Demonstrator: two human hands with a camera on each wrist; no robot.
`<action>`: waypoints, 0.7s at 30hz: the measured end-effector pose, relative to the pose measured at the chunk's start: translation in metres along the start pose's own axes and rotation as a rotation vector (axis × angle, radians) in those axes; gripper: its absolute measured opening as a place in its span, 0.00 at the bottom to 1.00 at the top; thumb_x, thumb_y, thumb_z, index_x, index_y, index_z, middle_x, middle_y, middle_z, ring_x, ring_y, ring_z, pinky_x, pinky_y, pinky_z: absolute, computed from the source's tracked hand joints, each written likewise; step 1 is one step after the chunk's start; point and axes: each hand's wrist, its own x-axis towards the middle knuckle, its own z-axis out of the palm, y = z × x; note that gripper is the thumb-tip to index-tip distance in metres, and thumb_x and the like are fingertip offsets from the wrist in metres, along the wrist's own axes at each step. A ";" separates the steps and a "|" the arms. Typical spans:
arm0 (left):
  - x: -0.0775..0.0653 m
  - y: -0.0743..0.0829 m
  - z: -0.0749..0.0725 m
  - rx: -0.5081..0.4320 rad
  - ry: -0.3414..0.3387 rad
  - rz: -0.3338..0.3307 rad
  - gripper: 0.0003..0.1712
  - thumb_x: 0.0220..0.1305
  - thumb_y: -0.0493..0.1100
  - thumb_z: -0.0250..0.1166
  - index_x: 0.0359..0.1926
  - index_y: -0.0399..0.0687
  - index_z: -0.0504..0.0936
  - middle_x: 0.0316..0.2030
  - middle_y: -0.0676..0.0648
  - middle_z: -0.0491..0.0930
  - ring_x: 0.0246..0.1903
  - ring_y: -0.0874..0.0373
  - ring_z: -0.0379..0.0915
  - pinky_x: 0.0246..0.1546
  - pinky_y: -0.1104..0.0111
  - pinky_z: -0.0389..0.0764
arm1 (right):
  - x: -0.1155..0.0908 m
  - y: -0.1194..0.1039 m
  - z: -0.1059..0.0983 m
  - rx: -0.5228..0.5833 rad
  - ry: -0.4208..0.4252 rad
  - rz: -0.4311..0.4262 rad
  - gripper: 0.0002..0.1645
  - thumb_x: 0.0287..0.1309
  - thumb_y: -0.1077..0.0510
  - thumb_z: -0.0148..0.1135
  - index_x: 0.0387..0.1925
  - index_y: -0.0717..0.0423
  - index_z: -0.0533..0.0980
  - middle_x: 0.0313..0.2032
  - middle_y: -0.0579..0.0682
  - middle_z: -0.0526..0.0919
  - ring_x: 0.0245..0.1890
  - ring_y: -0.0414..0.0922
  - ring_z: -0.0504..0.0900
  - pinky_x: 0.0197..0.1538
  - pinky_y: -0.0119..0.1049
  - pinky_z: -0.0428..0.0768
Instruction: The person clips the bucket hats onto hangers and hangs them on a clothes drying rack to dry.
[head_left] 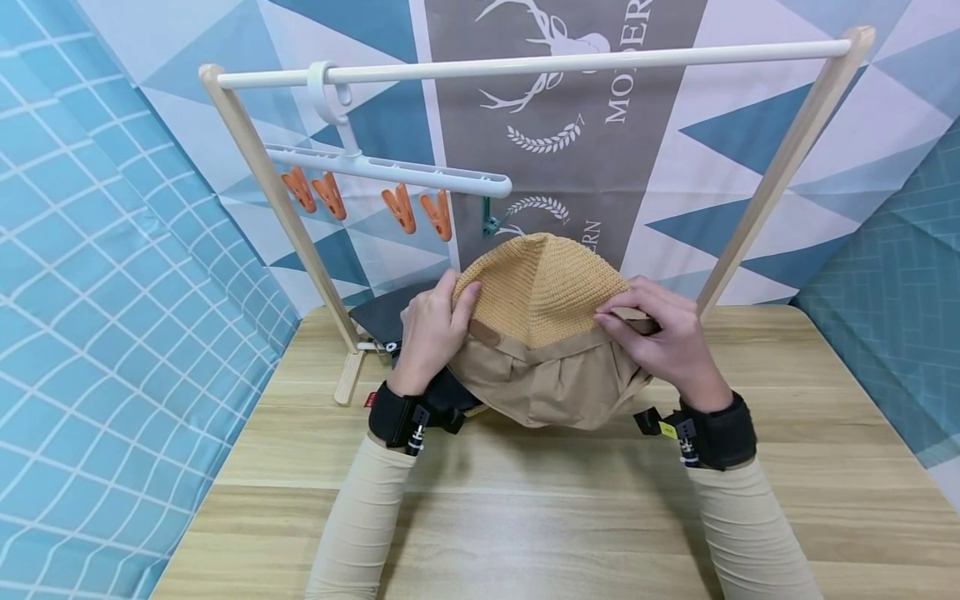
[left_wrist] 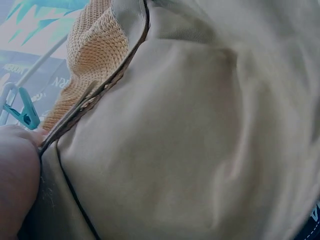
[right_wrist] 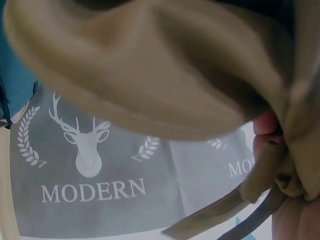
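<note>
A sun hat [head_left: 540, 292] with a yellow woven crown and a tan cloth brim [head_left: 551, 383] is spread between my two hands in front of the rack. My left hand [head_left: 435, 325] pinches its left side, thumb on the woven part. On the opposite side my right hand [head_left: 660, 333] pinches the edge where crown and brim meet. The left wrist view is mostly filled by the brim [left_wrist: 160, 140], with the woven crown [left_wrist: 97, 45] at upper left. Fabric ties [right_wrist: 210, 215] dangle beside my right fingers in the right wrist view.
A wooden rack with a white rod [head_left: 600, 60] spans the table [head_left: 525, 517]. From it hangs a pale blue hanger [head_left: 420, 173] with several orange clips [head_left: 399, 208] and a teal clip [head_left: 489, 218]. Dark fabric [head_left: 390, 312] lies behind my left hand, near the rack's left foot.
</note>
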 end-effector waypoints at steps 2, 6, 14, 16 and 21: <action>0.000 -0.001 0.000 -0.006 0.031 0.023 0.17 0.90 0.50 0.58 0.45 0.42 0.79 0.20 0.45 0.68 0.18 0.47 0.68 0.24 0.63 0.55 | -0.002 0.001 -0.003 0.009 -0.012 0.056 0.28 0.77 0.44 0.73 0.39 0.69 0.85 0.34 0.56 0.89 0.41 0.30 0.83 0.52 0.20 0.77; 0.002 -0.004 0.000 -0.045 0.110 0.072 0.29 0.92 0.60 0.49 0.47 0.40 0.80 0.22 0.42 0.74 0.19 0.47 0.72 0.25 0.64 0.59 | -0.006 0.000 -0.013 0.061 -0.023 0.255 0.31 0.65 0.59 0.83 0.51 0.78 0.74 0.49 0.39 0.86 0.55 0.27 0.85 0.62 0.20 0.79; 0.001 -0.002 0.002 -0.043 0.230 0.158 0.38 0.90 0.67 0.43 0.47 0.37 0.80 0.22 0.41 0.75 0.17 0.51 0.69 0.24 0.65 0.59 | -0.006 -0.004 -0.023 0.064 -0.052 0.559 0.52 0.61 0.60 0.79 0.84 0.49 0.68 0.66 0.30 0.83 0.64 0.30 0.84 0.68 0.24 0.77; 0.002 -0.002 0.002 -0.036 0.248 0.176 0.37 0.90 0.66 0.44 0.47 0.36 0.81 0.23 0.41 0.76 0.17 0.50 0.69 0.24 0.64 0.60 | -0.005 -0.005 -0.023 0.084 -0.051 0.585 0.50 0.65 0.57 0.79 0.85 0.44 0.68 0.69 0.33 0.83 0.69 0.31 0.82 0.71 0.25 0.77; 0.002 0.001 0.003 -0.032 0.253 0.220 0.34 0.90 0.63 0.46 0.46 0.36 0.80 0.25 0.40 0.78 0.18 0.50 0.71 0.24 0.64 0.62 | -0.002 -0.007 -0.019 0.088 -0.042 0.587 0.47 0.64 0.63 0.81 0.81 0.51 0.74 0.67 0.30 0.85 0.67 0.30 0.84 0.69 0.22 0.79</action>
